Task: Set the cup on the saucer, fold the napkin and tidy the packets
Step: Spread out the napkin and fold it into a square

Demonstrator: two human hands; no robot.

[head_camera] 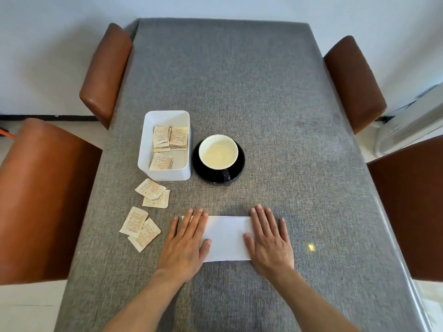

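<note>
Black cup (218,155), white inside, sits on black saucer (236,174), handle toward the person. That step reads as done.

Step in hand: the napkin fold. White napkin (226,238) lies as a flat rectangle on the grey table (239,92), near the front edge. Left hand (185,243) lies flat over its left end, fingers extended and slightly spread, palm down, gripping nothing. Right hand (269,240) lies the same way over the right end, flat and open, holding nothing. Both appear to press or smooth the napkin. Whether it is already folded once cannot be told for certain; the long narrow shape suggests so.

Packets: several lie inside the white box (165,174), just left of the saucer. Four loose packets (146,212) remain on the table in front of the box, in two overlapping pairs, left of the left hand.

Judgement on next move: either a further fold, which calls for pinching one end and carrying it over to meet the other, or gathering the loose packets into the box, the left hand being nearer.
</note>
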